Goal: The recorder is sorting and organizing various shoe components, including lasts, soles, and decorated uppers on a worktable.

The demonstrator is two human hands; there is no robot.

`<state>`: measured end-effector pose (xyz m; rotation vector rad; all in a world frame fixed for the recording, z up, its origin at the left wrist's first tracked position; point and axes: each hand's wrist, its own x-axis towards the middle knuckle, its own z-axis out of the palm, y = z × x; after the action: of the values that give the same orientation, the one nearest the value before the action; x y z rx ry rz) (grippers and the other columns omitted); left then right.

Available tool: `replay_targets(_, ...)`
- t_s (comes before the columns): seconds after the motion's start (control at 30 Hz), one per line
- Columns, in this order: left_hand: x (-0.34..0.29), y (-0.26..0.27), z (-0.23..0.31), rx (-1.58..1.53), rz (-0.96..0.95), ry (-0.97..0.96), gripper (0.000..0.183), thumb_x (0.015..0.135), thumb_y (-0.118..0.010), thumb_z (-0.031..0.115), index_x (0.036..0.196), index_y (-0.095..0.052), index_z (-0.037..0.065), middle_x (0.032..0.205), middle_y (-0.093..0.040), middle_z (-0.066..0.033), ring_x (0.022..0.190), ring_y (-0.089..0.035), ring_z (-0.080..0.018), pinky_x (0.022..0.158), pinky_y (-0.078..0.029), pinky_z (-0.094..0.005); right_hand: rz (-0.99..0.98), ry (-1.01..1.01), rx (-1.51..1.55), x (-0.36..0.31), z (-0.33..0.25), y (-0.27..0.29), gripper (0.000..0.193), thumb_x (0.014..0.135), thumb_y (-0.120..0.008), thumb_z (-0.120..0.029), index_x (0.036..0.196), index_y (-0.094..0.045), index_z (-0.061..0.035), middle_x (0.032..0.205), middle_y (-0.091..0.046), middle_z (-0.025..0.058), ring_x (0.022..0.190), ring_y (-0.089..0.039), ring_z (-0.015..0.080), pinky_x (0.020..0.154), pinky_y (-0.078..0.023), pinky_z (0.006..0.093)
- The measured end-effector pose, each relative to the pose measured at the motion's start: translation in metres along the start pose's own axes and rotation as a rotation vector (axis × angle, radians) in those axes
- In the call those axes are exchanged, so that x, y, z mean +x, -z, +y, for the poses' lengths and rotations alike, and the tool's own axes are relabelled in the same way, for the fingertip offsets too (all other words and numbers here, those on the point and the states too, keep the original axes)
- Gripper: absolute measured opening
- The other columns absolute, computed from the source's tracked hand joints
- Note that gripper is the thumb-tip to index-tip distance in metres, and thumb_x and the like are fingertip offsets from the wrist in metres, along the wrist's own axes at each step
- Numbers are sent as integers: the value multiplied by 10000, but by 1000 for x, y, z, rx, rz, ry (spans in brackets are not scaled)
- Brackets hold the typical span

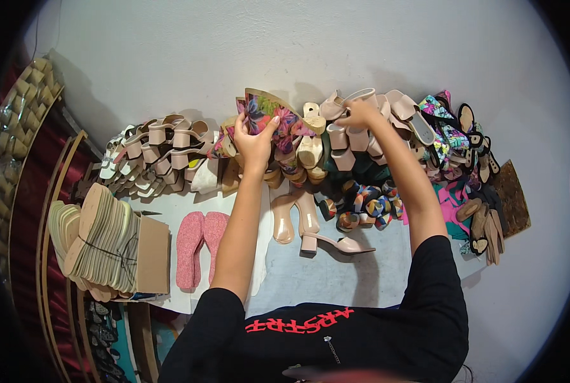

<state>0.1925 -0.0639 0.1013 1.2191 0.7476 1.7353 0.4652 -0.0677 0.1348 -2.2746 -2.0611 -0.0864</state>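
Floral sole piece [267, 115] under left fingers [259, 131]: printed cloth, matt. Beige sandals [349, 137] by right fingers [352, 116]: smooth, faintly glossy, perhaps synthetic leather. Pink insoles [198, 246] below: rough, matt foam.

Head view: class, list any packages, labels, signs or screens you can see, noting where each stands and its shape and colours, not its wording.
Cardboard box: left on the table, beside the tied sole stack; plain brown, rectangular.
Shirt print: bottom centre, on the person's black top; red lettering.
No signs or screens in view.
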Motion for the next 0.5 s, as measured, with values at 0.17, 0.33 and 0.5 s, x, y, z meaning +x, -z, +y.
replay_targets(0.17,-13,10,12,96,52,-57,554,646,-777,129,1076,-490,-66,998,-586,-129,879,-566,-181,803,-442,-290,-39,-64,-46,-3,-45,-13,691,688,-616,-512,1204,-492,-68,1221,-477,173,1114,-468,338,918,-376,481)
replay_targets(0.33,-29,-4,21,121,16,-55,379,648,-749,60,962,-545,-4,942,-591,-76,802,-564,-131,747,-454,-264,134,-207,-15,43,13,-56,600,720,-647,-333,1237,-459,-96,1286,-420,95,1220,-352,310,975,-252,593)
replay_targets(0.5,-40,4,16,243,7,-190,875,628,-716,40,1354,-228,55,1285,-368,-167,1165,-391,-246,976,-321,-339,-33,-243,-87,44,-24,-38,467,747,-605,-261,1182,-526,-111,1310,-401,79,1245,-310,299,1001,-175,604)
